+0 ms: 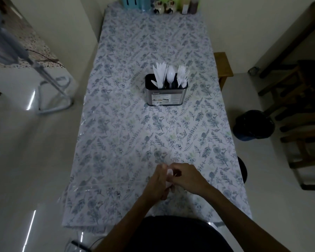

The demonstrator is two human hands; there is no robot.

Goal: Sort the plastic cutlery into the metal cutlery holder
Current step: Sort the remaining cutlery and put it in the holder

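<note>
- My left hand (159,180) and right hand (186,177) meet at the near end of the tabletop (116,142), fingers of both curled around a small white plastic piece (169,174) between them.
- Most of that piece is hidden by my fingers, so I cannot tell whether it is a knife, spoon or fork.
- The holder (165,96) stands well apart, near the middle of the tabletop, upright, label facing me.
- It already holds knives (159,74) on the left, a spoon (170,75) in the middle and forks (182,74) on the right, all handle-down.
- To do this well, I should settle the piece into one hand's grip by its handle end and check its type before reaching.
- Then I match the compartment, lowering it handle first and straight down.
- Those standing pieces lean outward, so I judge a sideways entry could knock them; coming from above seems safer.
</note>
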